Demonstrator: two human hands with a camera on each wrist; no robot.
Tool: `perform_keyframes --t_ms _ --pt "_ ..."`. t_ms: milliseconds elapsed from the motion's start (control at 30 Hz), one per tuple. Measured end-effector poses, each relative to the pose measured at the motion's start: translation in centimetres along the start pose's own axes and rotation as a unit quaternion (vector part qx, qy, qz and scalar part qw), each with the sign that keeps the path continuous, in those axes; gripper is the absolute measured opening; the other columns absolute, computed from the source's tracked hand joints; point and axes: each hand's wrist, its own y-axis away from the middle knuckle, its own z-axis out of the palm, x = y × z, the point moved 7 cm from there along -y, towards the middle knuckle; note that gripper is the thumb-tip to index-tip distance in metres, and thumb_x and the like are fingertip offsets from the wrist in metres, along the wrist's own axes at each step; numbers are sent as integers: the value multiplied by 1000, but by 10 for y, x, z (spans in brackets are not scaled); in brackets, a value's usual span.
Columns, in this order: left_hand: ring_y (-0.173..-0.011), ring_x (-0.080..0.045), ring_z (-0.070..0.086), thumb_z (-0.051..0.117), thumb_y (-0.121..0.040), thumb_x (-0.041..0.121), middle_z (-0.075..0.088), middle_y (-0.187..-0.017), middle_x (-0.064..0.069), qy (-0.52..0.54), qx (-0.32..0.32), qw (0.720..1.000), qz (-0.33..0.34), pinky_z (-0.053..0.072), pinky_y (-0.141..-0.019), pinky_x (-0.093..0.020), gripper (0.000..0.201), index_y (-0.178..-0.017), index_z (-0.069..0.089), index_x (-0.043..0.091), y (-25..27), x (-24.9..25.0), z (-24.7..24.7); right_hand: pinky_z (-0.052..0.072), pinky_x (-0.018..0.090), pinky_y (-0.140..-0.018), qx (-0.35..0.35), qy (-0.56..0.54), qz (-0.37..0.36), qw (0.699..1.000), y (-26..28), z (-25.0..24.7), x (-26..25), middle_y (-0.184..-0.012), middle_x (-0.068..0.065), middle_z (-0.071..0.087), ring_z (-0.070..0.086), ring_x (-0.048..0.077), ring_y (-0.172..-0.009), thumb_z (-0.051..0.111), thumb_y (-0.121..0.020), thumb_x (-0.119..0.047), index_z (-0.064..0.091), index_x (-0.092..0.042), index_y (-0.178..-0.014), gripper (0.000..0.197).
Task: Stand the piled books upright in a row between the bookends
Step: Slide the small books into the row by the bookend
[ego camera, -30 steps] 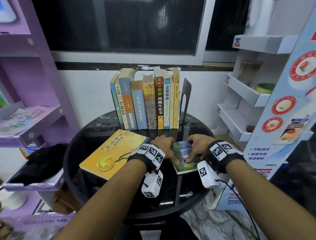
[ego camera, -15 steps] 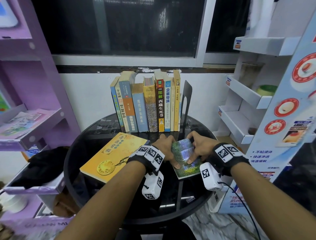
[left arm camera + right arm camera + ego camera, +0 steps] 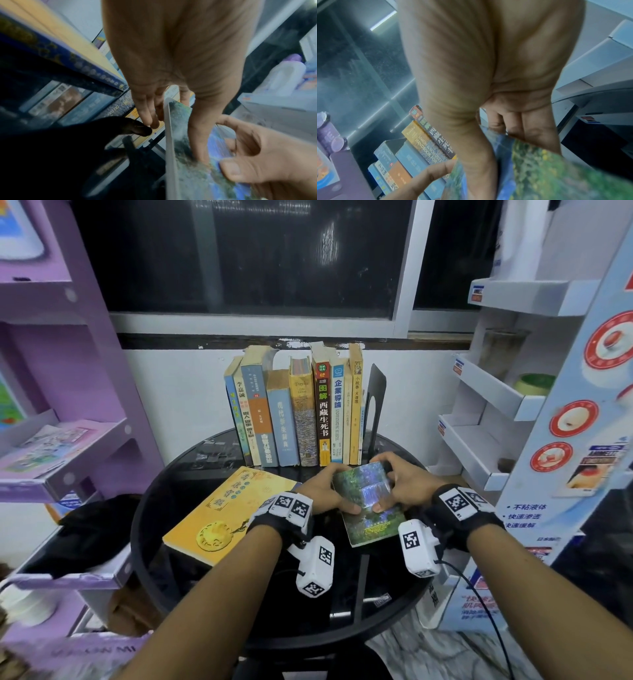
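Both hands hold a small book with a glossy green and blue landscape cover (image 3: 368, 501), its far end tilted up off the round black table (image 3: 164, 501). My left hand (image 3: 325, 494) grips its left edge, thumb on the cover (image 3: 197, 135). My right hand (image 3: 397, 484) grips the right edge and far corner (image 3: 530, 169). Behind it stands a row of upright books (image 3: 294, 412), closed on the right by a black bookend (image 3: 375, 402). The left bookend is hidden. A large yellow book (image 3: 226, 511) lies flat at the left of the table.
A purple shelf unit (image 3: 61, 453) stands to the left and a white display rack (image 3: 486, 419) to the right. A white wall and a dark window are close behind the row of books. A black bag (image 3: 85, 529) sits on a low shelf at the left.
The small book's far end has come up off the table between my hands. My right hand has shifted toward its far right corner. The row and the yellow book have not moved.
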Motion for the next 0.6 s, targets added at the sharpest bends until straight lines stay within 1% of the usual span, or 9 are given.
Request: perform_keyframes --t_ms 33,67,100,200,267,367,467,533,600 --pt "-94 -17 62 78 -75 2 60 -109 -4 68 5 998 -9 57 -75 -28 70 -130 38 23 0 -1 -1 60 42 -71 10 -15 -7 1000 0 -1 -1 -109 13 67 68 28 -96 83 -64 7 38 -23 -126 83" --pt "-88 -17 63 73 -79 -1 62 -103 -5 127 8 992 -20 57 -67 -28 67 -130 37 23 -1 -4 -1 60 43 -71 22 -30 -13 999 0 -3 -2 -108 12 67 68 28 -96 83 -64 7 38 -24 -124 81" --pt "-85 -19 65 71 -82 0 63 -102 -6 170 16 985 -31 56 -63 -30 64 -129 35 24 -1 -5 -1 60 47 -72 31 -42 -18 998 0 -4 -4 -107 11 67 68 29 -96 84 -64 6 38 -25 -121 79" --pt "-81 -22 65 66 -87 5 62 -108 -7 240 45 969 -38 56 -61 -37 56 -130 33 21 -4 -7 -3 58 54 -76 46 -74 -23 996 -3 -3 -6 -107 13 68 68 33 -97 85 -63 4 38 -28 -119 80" --pt "-80 -22 63 62 -90 2 60 -107 -7 278 69 958 -35 57 -61 -39 54 -134 34 15 -7 -8 -5 57 55 -77 47 -101 -23 994 -5 -2 -8 -109 13 67 68 35 -98 84 -65 3 36 -28 -121 80" --pt "-75 -23 62 56 -92 -3 63 -96 -9 302 83 949 -19 58 -52 -34 49 -135 37 13 -9 -8 -8 58 56 -70 43 -159 -31 986 -4 -2 -12 -109 10 66 69 34 -93 77 -76 1 37 -23 -116 61" --pt "-78 -24 65 51 -93 -6 65 -98 -14 317 57 947 2 59 -57 -35 47 -134 38 13 -8 -6 -10 59 51 -61 38 -191 -39 980 -2 -6 -17 -102 10 67 69 32 -79 70 -86 -8 38 -18 -111 42" --pt "-78 -25 65 48 -94 -7 65 -94 -15 326 38 944 19 59 -60 -36 45 -132 39 14 -7 -2 -8 57 54 -62 35 -202 -40 978 -1 -9 -19 -98 12 67 68 34 -78 67 -88 -12 39 -17 -109 35" --pt "-80 -26 65 47 -94 -8 65 -95 -16 331 24 943 33 59 -65 -39 44 -130 39 17 -6 1 -6 56 56 -64 25 -197 -36 979 0 -9 -21 -100 14 65 68 41 -83 65 -90 -12 42 -17 -110 31"
